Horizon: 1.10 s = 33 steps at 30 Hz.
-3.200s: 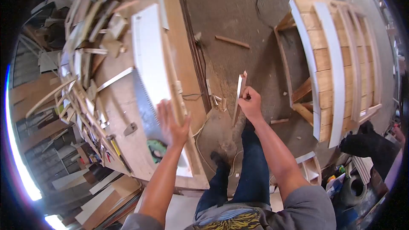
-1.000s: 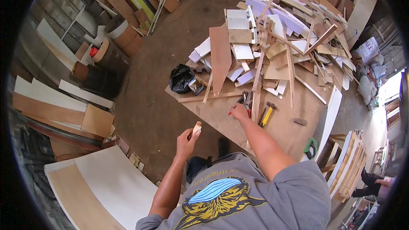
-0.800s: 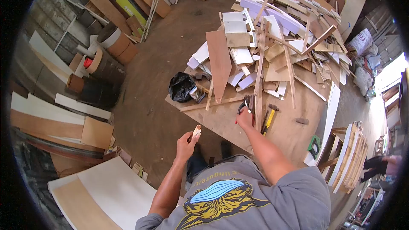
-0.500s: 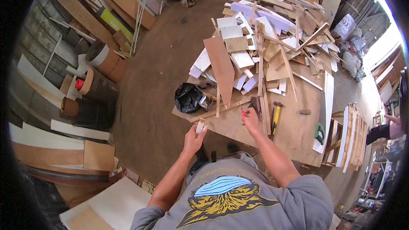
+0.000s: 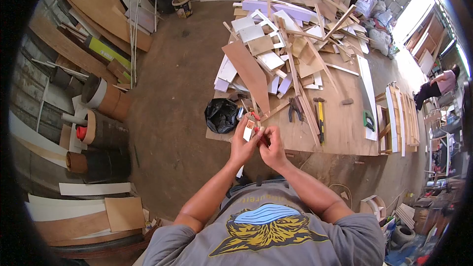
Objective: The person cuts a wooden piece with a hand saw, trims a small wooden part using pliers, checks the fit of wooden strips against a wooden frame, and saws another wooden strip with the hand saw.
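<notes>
While pinching white-faced wooden strip near frame centre in left hand and clutching something red, mostly hidden, in right hand, could drop the strip through too light a fingertip hold.

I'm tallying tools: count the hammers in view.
1: the yellow-handled hammer lies on the table, to the right of the pliers. More may be hidden in the scrap wood pile.
</notes>
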Available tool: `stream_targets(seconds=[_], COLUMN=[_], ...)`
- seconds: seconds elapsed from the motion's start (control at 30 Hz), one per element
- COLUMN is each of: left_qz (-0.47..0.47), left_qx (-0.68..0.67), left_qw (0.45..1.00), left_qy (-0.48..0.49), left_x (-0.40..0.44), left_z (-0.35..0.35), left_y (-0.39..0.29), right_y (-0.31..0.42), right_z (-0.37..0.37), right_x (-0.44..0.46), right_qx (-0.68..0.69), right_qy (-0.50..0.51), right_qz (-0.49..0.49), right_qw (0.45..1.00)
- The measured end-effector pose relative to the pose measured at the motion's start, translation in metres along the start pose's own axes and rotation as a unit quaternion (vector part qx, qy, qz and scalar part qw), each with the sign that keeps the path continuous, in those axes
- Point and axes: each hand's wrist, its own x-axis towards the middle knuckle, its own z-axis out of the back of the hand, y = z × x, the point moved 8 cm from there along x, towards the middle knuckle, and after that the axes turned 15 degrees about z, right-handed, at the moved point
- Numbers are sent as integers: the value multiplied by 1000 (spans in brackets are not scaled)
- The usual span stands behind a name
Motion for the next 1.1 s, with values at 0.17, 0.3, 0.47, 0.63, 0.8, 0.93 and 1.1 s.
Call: stream_targets(seconds=[0.17,0.3,0.47,0.63,0.8,0.93,1.1], left_qz=[-67,-77,-30,-25,-8,-5,-7], left_qx=[33,-94,-142,-103,-4,93,130], left_qw=[996,985,980,989,995,991,987], left_qy=[43,122,134,102,99,97,97], left_x=[-33,-64,-109,-164,-203,-222,-239], left_z=[-2,-15,-32,-36,-29,-24,18], left_y=[-18,-21,-6,6,-8,-18,-18], right_y=[30,58,98,140,121,113,127], right_z=[-2,5,35,44,24,8,-43], right_x=[-15,-36,-71,-102,-152,-176,-187], right_qx=[23,59,-135,-232,-34,17,216], right_qy=[21,14,18,24,36,49,33], right_qz=[-29,-19,12,31,-41,-56,-120], right_qw=[999,998,991,972,998,997,968])
